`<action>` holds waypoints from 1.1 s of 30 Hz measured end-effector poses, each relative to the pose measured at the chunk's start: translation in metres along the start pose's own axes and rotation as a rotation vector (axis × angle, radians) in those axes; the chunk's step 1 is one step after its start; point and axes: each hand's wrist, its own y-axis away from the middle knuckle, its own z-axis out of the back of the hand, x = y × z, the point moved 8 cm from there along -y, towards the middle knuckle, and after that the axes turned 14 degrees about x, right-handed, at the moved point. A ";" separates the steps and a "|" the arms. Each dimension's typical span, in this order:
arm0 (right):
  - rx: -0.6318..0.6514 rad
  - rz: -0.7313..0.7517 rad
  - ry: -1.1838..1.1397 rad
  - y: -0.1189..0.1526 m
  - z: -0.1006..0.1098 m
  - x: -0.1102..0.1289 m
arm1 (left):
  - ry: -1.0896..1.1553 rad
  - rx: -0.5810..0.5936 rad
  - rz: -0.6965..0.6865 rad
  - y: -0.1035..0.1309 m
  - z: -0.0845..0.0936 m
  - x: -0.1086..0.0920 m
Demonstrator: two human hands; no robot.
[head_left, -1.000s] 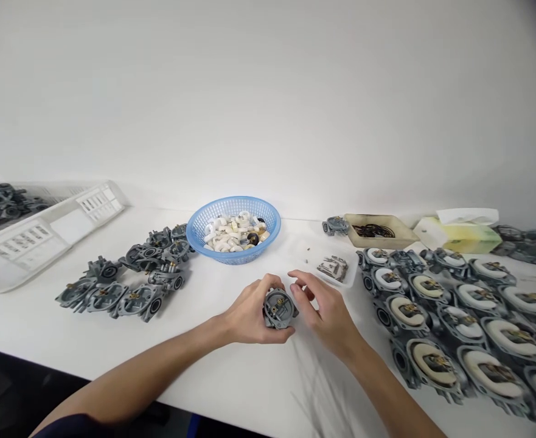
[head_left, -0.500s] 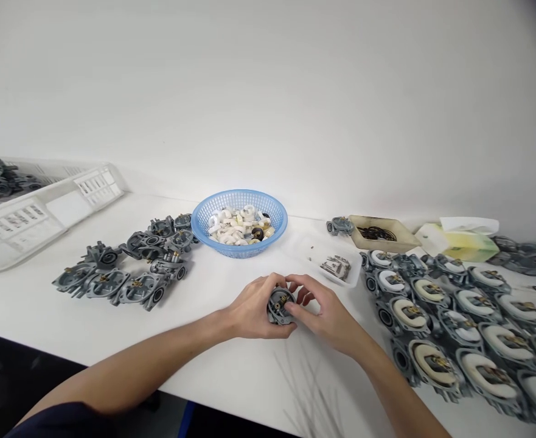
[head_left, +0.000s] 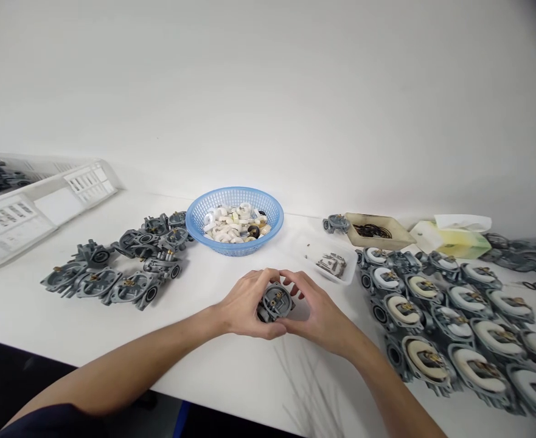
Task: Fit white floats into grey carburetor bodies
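Between my hands is a grey metal carburetor body (head_left: pixel 277 302), its round open bowl side facing up with brass jets inside. My left hand (head_left: pixel 248 307) wraps round its left side, thumb along the near edge. From the right, my right hand (head_left: pixel 320 316) curves about it, fingertips at the far rim and thumb at the near rim. Beyond them stands a blue plastic basket (head_left: pixel 235 248) of white and cream C-shaped floats (head_left: pixel 226 225). A small white tray (head_left: pixel 350 267) of thin metal pins (head_left: pixel 333 264) lies beyond my right hand.
More carburetor bodies (head_left: pixel 98 283) sit at left, near a white crate (head_left: pixel 44 204). Rows of bodies with floats fitted (head_left: pixel 427 359) fill the right side. Behind them are a tray of black rings (head_left: pixel 404 234) and a tissue box (head_left: pixel 454 240).
My right thumb has moved from the inside of the carburetor body to its near rim, uncovering the brass jets. The whole view has shifted slightly.
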 end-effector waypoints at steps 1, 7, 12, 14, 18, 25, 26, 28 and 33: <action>0.000 0.009 0.008 0.001 0.001 0.001 | -0.010 -0.023 0.013 0.001 0.002 0.003; -0.079 0.002 -0.024 0.006 0.009 -0.005 | -0.026 -0.160 0.076 0.007 0.014 0.021; -0.023 0.032 -0.045 0.003 0.004 -0.001 | -0.018 -0.056 0.059 0.001 0.007 0.012; -0.015 0.044 -0.060 0.002 0.003 0.002 | -0.023 0.001 0.052 -0.002 0.003 0.005; -0.026 -0.004 -0.066 0.002 0.005 0.000 | -0.055 0.044 0.047 -0.006 0.000 -0.003; -0.073 -0.033 0.000 0.002 0.008 -0.004 | -0.098 0.050 0.070 -0.007 -0.005 0.004; -0.088 -0.028 0.006 0.002 0.009 -0.006 | -0.110 0.048 0.077 -0.007 -0.006 0.005; -0.117 -0.021 0.022 0.002 0.011 -0.009 | -0.140 0.044 0.088 -0.007 -0.006 0.007; -0.169 0.010 0.083 0.001 0.013 -0.012 | -0.171 0.003 0.077 -0.006 -0.005 0.009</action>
